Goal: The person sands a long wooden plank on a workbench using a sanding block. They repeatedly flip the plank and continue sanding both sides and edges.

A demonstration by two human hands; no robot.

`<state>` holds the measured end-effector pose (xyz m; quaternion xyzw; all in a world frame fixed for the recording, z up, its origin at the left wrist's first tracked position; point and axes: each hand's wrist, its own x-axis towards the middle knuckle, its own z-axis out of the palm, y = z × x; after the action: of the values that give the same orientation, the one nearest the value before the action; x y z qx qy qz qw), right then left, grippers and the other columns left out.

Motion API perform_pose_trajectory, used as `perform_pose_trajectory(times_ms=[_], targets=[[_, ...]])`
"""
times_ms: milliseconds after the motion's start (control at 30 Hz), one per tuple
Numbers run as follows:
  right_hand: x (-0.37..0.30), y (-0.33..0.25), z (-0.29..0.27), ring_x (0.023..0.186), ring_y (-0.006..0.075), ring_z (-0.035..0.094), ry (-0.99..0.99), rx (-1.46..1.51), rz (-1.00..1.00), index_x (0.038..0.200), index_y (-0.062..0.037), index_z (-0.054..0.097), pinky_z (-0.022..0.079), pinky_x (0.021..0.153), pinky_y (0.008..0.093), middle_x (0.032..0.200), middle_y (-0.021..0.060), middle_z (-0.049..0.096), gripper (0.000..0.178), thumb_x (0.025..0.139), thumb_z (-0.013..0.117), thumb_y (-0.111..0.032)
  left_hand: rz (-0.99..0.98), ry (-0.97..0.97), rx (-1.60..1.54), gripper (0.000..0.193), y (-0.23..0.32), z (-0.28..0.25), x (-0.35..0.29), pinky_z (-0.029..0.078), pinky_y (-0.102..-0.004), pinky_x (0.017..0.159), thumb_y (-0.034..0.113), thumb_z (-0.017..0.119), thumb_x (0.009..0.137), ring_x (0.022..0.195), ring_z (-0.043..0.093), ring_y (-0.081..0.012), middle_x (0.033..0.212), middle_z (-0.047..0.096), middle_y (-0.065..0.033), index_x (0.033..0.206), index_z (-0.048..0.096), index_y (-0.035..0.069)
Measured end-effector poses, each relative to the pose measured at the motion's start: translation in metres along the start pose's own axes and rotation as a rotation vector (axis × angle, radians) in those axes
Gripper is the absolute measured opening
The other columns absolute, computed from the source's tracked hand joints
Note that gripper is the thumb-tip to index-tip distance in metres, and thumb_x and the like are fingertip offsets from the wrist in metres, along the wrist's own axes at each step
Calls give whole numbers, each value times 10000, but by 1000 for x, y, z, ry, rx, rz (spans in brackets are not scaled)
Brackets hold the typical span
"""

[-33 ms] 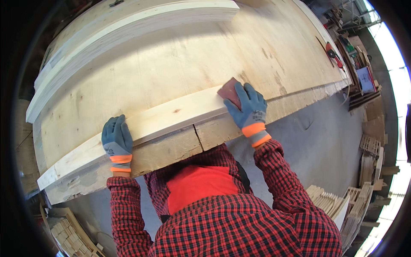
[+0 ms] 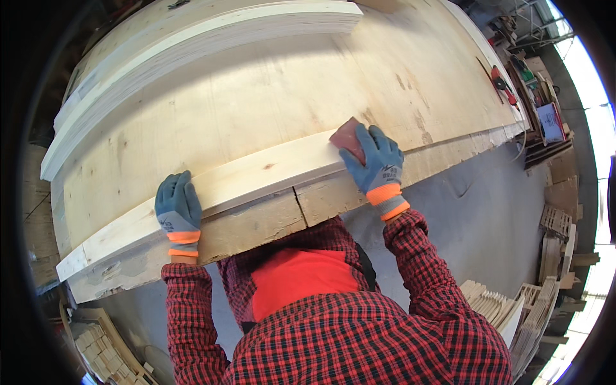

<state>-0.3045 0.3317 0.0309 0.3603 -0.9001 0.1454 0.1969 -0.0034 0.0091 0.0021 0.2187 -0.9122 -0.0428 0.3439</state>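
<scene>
A long pale wooden board (image 2: 256, 168) lies along the near edge of the workbench, with a small knot near its middle. My left hand (image 2: 178, 204), in a blue-grey glove with an orange cuff, grips the board left of its middle, fingers over the top. At the board's right end, my right hand (image 2: 375, 160), gloved alike, holds a reddish-brown piece of sandpaper (image 2: 347, 138). The sandpaper rests against the board's end; its underside is hidden, and part of it is covered by my fingers.
A stack of long pale boards (image 2: 192, 48) lies across the far left of the plywood-topped workbench (image 2: 269, 96). Near the right edge is a red and black tool (image 2: 504, 86). Wood pieces (image 2: 102, 353) stand at the lower left, and stacked slats (image 2: 491, 301) at the lower right.
The whole view has shifted very slightly. Both hands keep about the same places on the board, and the sandpaper's face looks a little lighter.
</scene>
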Motion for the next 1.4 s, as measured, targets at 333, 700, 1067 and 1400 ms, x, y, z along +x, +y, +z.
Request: perform_pose_trajectory(times_ms=[333, 700, 1067, 1400], targets=[[14, -167, 27, 1074, 416, 688, -128, 181, -254, 1395, -137, 617, 555, 930, 560, 1226, 192, 664, 671, 900, 748, -570, -22, -46, -16, 233, 3, -2, 2, 554, -498, 987, 159, 616, 1052, 1086, 699, -392, 1113, 751, -183, 1163, 778, 35], [28, 6, 10, 1166, 429, 684, -65, -185, 102, 1481, -170, 634, 536, 1024, 556, 1406, 205, 671, 668, 976, 677, -604, -78, -66, 94, 188, -117, -46, -25, 564, -470, 900, 132, 598, 1028, 994, 706, -384, 1039, 764, -165, 1060, 764, 51], [13, -161, 44, 1193, 433, 670, -127, 170, -366, 1431, -123, 614, 521, 1011, 562, 1406, 267, 651, 706, 922, 710, -601, -127, 26, -51, 215, -9, -5, 4, 551, -503, 829, 166, 625, 1046, 883, 686, -399, 949, 738, -181, 940, 748, 26], [27, -29, 9, 1201, 456, 676, -88, -230, 187, 1502, -139, 633, 535, 1044, 550, 1420, 235, 677, 668, 980, 692, -551, -149, 32, 97, 208, -83, -46, -30, 531, -529, 1008, 126, 617, 1015, 1108, 672, -422, 1128, 736, -190, 1126, 757, 19]])
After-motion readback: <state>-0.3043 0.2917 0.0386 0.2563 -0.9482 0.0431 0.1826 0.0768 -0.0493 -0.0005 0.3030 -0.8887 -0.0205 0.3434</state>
